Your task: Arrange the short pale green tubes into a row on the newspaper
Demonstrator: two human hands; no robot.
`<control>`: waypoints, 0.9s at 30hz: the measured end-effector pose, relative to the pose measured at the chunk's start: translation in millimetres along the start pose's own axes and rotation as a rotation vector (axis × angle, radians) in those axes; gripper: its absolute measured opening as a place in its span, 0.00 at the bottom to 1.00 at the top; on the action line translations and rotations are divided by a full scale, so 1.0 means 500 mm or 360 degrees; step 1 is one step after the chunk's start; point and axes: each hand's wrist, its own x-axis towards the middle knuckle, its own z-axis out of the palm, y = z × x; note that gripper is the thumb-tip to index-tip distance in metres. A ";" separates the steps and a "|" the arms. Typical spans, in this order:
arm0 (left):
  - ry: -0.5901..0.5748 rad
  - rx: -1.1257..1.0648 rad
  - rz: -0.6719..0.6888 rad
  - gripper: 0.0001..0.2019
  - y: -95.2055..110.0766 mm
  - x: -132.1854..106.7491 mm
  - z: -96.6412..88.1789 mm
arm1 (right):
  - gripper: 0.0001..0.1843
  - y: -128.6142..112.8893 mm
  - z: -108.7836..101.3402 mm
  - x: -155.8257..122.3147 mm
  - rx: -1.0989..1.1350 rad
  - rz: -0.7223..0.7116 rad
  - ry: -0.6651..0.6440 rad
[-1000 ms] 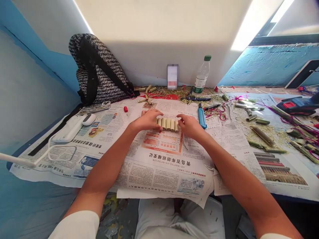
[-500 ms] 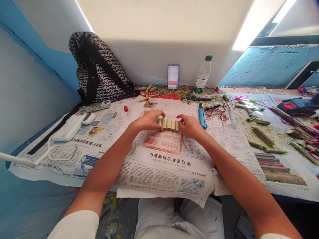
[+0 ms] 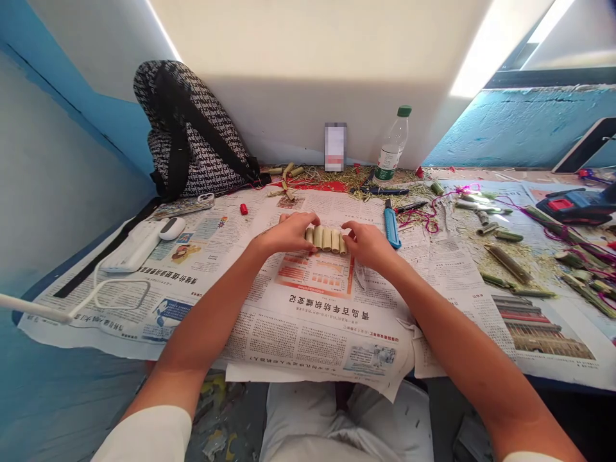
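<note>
Several short bamboo pieces (image 3: 327, 239) lie side by side in a row on the newspaper (image 3: 312, 346). At the left end of the row, my left hand (image 3: 291, 232) has its thumb and fingers curled round the outermost piece. My right hand (image 3: 366, 244) holds the other end in the same way, fingertips against the last piece. Together they pinch the row from both sides. A blue utility knife (image 3: 391, 226) lies just beyond my right hand, beside a black pen (image 3: 411, 206).
A green-capped bottle (image 3: 391, 151) and a propped phone (image 3: 335, 147) stand at the back. A patterned backpack (image 3: 187, 135) leans at the left, behind a white power strip (image 3: 132, 247). Bamboo offcuts (image 3: 507, 263), purple string (image 3: 436, 218) and a power tool (image 3: 575, 204) lie at the right.
</note>
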 end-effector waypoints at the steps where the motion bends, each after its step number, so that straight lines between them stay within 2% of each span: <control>1: 0.0002 0.0004 0.0009 0.26 0.000 0.000 0.000 | 0.21 -0.001 -0.001 0.000 -0.0005 0.0001 -0.0001; 9: -0.0209 -0.0019 -0.0146 0.29 0.030 -0.004 -0.026 | 0.22 -0.009 -0.010 -0.004 -0.0067 0.0048 -0.0046; 22: -0.0257 0.0026 -0.0151 0.28 0.033 -0.002 -0.026 | 0.21 -0.002 0.000 -0.002 -0.0076 0.0002 -0.0019; 27: -0.0246 0.0041 -0.0133 0.27 0.033 -0.002 -0.025 | 0.22 -0.003 0.003 -0.002 0.0009 -0.0098 0.0079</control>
